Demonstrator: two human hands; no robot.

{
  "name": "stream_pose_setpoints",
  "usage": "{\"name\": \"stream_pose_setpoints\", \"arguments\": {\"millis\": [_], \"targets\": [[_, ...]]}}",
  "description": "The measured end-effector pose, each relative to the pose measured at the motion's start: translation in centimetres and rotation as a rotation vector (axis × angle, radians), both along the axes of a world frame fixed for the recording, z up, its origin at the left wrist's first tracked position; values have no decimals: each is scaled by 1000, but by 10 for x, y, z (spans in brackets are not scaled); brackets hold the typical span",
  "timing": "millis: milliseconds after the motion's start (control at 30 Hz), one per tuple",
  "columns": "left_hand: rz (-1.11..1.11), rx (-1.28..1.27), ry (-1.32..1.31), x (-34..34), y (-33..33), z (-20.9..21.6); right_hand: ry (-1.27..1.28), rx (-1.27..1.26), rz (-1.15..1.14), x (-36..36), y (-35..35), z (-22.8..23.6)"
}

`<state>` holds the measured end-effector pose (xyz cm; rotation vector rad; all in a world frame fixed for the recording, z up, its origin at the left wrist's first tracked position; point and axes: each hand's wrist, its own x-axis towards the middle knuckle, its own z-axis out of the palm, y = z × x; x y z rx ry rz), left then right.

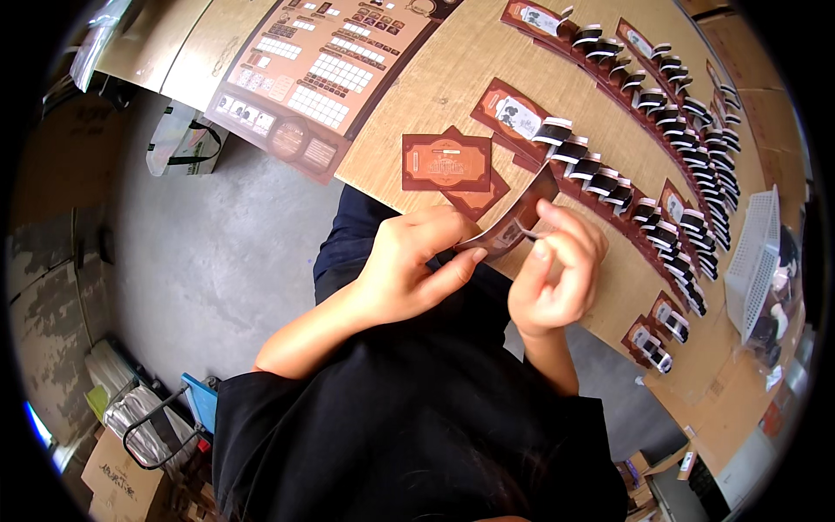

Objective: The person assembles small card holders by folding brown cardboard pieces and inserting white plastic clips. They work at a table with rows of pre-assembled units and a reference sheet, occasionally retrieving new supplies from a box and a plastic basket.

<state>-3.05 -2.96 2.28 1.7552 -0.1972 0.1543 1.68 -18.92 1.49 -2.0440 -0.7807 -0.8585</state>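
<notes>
My left hand (422, 261) grips the near end of a dark brown printed card (520, 213), thumb on top. The card is tilted up over the table edge and looks slightly bent. Over its right side, my right hand (561, 270) is closed in a pinch, with a small thin piece, partly pale and partly dark, at the fingertips; its kind cannot be made out. Just beyond my left hand lie reddish-brown cards with an orange panel (446, 163), overlapping at different angles. To the right, a row of overlapping brown cards (513, 116) carries curled black-and-white tabs (600, 178).
More rows of tabbed cards (648, 96) fan across the wooden table (426, 96). A large brown printed sheet (326, 74) overhangs its left part. At the right stands a white perforated basket (755, 261). A bag (184, 139) and a blue-and-black trolley (198, 402) are on the floor.
</notes>
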Motion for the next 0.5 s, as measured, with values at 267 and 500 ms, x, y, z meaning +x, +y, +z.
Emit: {"name": "stream_pose_setpoints", "arguments": {"millis": [267,500], "targets": [[36,-190,232,-4,13,-4,756,444,231,7,-16,6],[9,-435,371,-3,17,-4,973,638,289,8,-19,7]]}}
